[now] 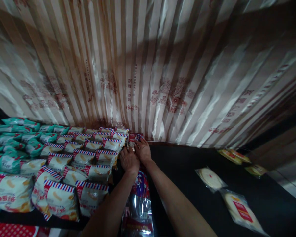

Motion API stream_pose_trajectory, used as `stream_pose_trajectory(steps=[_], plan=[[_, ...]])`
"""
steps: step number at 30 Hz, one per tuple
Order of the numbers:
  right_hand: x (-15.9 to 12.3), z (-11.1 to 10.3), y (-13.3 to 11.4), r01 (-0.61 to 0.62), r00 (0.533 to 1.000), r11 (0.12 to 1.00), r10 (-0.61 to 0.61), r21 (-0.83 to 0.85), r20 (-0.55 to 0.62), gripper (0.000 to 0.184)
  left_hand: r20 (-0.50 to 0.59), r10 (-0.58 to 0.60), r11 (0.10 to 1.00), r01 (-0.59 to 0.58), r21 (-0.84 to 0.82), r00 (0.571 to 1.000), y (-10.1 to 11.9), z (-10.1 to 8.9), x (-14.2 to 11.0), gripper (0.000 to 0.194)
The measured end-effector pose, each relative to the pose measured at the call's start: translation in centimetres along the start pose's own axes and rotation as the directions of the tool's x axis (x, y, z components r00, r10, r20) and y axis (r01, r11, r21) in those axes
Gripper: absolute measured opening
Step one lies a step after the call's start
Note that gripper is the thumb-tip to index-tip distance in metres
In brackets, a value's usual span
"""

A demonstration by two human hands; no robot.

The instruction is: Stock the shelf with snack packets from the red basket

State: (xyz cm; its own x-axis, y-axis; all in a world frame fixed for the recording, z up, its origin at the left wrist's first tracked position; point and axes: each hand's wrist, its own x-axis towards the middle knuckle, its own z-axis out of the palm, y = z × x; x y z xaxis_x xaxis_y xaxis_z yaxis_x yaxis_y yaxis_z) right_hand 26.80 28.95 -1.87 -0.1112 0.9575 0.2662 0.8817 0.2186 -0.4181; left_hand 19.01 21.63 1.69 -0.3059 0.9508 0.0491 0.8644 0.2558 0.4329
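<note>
At the back of the black shelf [172,184], both hands are on a small dark red and purple packet [135,136]. My left hand [130,160] grips its near left side with bent fingers, beside the striped bags. My right hand [142,151] is at its right side, with fingers curled over the surface. The hands partly hide the packet. Beneath my forearms lies a shiny silver packet [140,197] with a purple top, in line with the held one.
Rows of red-and-blue-striped snack bags [90,171] stand on the left, with green bags [11,159] beyond. To the right lie two clear packs of round flat food [209,177] and several yellow packets [230,156]. A pleated printed curtain [148,65] hangs behind.
</note>
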Motion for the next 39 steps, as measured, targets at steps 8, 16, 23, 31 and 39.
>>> stream_pose_trajectory(steps=[8, 16, 23, 31, 39], plan=[[-1.2, -1.6, -0.1, -0.045, 0.991, 0.998, 0.049, 0.035, -0.127, 0.033, -0.041, 0.072, 0.997, -0.070, 0.033, 0.997, 0.7, -0.2, -1.5, 0.041], [-5.8, -4.7, 0.0, -0.120, 0.976, 0.989, 0.133, 0.082, -0.172, 0.034, -0.056, 0.206, 0.972, -0.211, -0.106, 0.977, 1.8, -1.8, -6.1, 0.034], [-13.5, -8.4, -2.4, -0.168, 0.954, 0.947, 0.226, 0.273, -0.197, 0.037, -0.013, 0.315, 0.907, -0.305, -0.289, 0.949, 0.8, -3.7, -13.1, 0.035], [-30.5, -8.7, -7.4, -0.027, 0.965, 0.842, 0.163, 0.539, -0.206, 0.039, 0.098, 0.472, 0.773, -0.358, -0.523, 0.876, -8.0, -4.0, -26.4, 0.041], [-39.4, 0.2, -8.0, -0.497, 0.862, 0.769, 0.386, 0.402, 0.328, 0.036, 0.559, 0.186, 0.869, 0.131, -0.477, 0.808, -16.7, 0.3, -32.0, 0.034]])
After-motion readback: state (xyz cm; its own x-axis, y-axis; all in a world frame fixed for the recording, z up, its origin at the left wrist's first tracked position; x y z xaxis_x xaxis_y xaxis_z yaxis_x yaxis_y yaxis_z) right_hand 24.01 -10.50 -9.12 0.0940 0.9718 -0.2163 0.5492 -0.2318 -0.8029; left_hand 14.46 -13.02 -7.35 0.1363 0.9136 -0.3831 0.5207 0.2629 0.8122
